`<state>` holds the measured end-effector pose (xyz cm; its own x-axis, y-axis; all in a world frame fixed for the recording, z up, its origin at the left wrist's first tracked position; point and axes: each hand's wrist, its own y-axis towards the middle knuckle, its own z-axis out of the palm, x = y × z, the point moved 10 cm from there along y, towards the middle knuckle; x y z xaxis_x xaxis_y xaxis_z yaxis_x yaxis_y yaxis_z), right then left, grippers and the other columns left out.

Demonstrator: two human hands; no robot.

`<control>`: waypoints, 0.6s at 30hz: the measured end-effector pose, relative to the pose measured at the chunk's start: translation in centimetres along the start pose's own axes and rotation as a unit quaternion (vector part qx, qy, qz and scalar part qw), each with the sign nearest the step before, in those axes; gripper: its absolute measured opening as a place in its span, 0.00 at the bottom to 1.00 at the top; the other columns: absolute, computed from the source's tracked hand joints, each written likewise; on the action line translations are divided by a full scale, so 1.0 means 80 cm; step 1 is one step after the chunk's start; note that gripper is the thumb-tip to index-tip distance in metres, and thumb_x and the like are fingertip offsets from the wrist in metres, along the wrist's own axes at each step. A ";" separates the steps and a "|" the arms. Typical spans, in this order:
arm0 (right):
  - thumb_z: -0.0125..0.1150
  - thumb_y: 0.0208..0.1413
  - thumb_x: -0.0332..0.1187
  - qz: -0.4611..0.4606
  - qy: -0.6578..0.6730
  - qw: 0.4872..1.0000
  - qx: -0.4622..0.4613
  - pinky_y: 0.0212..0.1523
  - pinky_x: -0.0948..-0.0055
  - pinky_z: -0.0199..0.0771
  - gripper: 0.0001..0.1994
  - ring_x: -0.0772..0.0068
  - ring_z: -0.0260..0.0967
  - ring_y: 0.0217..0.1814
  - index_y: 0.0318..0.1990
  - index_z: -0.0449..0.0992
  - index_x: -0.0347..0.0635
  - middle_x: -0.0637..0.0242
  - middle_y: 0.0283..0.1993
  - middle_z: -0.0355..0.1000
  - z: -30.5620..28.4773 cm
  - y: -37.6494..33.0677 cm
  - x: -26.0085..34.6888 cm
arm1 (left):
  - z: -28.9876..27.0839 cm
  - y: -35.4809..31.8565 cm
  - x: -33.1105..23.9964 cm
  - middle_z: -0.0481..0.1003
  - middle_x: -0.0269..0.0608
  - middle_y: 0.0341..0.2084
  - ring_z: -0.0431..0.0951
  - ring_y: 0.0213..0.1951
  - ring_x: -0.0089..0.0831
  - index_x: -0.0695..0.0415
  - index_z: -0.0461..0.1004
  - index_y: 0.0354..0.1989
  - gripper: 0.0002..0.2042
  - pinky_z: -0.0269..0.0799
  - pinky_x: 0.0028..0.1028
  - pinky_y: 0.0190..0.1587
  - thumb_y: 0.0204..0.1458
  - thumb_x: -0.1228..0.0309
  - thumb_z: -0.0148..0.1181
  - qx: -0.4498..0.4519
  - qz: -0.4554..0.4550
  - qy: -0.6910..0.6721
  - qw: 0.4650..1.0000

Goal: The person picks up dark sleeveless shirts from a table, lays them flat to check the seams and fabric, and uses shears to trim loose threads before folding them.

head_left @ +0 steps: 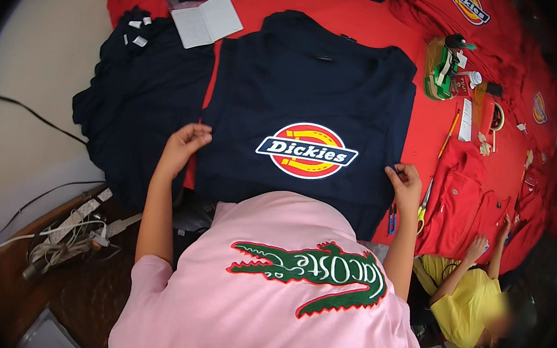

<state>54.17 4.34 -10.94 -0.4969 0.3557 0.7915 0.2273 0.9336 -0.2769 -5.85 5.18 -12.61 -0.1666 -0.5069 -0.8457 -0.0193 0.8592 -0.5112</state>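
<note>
The navy T-shirt [312, 91] is lying flat on the red-covered table [428, 127], collar pointing away from the person, long axis running front to back. The left hand [185, 142] is pinching its left edge; the right hand [405, 182] is gripping its right edge. Both are equally near, flanking the chest emblem [307, 151].

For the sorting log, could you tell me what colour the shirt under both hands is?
Dark navy shirt, seen best in the head view.

We see an open notebook [207, 20], a pile of dark shirts [141, 96], scissors [424, 203] and a pencil [449, 133] on the red-covered bench [429, 121].
</note>
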 end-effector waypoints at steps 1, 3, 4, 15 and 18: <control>0.75 0.57 0.29 -0.025 -0.052 0.998 -0.018 0.46 0.77 0.68 0.09 0.79 0.67 0.40 0.32 0.80 0.35 0.71 0.40 0.74 -0.005 -0.009 0.003 | -0.009 -0.013 0.024 0.80 0.31 0.39 0.77 0.41 0.20 0.60 0.81 0.51 0.15 0.72 0.21 0.49 0.58 0.70 0.72 -0.006 -0.009 0.017 1.000; 0.74 0.59 0.29 -0.036 0.011 0.999 -0.031 0.51 0.77 0.67 0.09 0.79 0.68 0.44 0.31 0.79 0.35 0.70 0.44 0.74 -0.004 -0.017 0.000 | -0.015 -0.030 0.034 0.78 0.29 0.36 0.75 0.38 0.19 0.59 0.81 0.48 0.15 0.71 0.20 0.48 0.55 0.67 0.76 -0.016 -0.009 0.025 1.000; 0.73 0.59 0.29 -0.044 0.041 0.998 -0.035 0.53 0.76 0.67 0.10 0.79 0.68 0.46 0.30 0.78 0.35 0.70 0.46 0.75 -0.005 -0.019 0.005 | -0.016 -0.034 0.030 0.78 0.29 0.35 0.75 0.38 0.19 0.59 0.81 0.47 0.16 0.71 0.21 0.47 0.54 0.66 0.76 -0.019 0.022 0.058 0.998; 0.79 0.53 0.37 -0.057 -0.017 0.998 0.022 0.50 0.75 0.68 0.21 0.73 0.71 0.46 0.49 0.82 0.30 0.67 0.46 0.77 -0.040 -0.035 -0.020 | 0.020 -0.022 0.026 0.78 0.35 0.33 0.77 0.36 0.22 0.74 0.73 0.60 0.33 0.73 0.25 0.43 0.51 0.64 0.77 0.149 -0.040 0.163 0.974; 0.78 0.50 0.39 -0.120 -0.204 0.970 0.060 0.55 0.65 0.72 0.24 0.59 0.75 0.52 0.51 0.83 0.33 0.60 0.47 0.77 -0.023 -0.048 0.015 | 0.018 -0.016 0.027 0.80 0.37 0.32 0.79 0.34 0.22 0.76 0.72 0.61 0.33 0.74 0.23 0.43 0.50 0.69 0.78 0.187 -0.037 0.215 0.958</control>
<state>54.25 1.10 -7.94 -0.8189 0.0913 0.5666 -0.0226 0.9814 -0.1909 -4.75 2.86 -14.02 -0.5700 -0.4209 -0.7057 0.2945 0.6971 -0.6537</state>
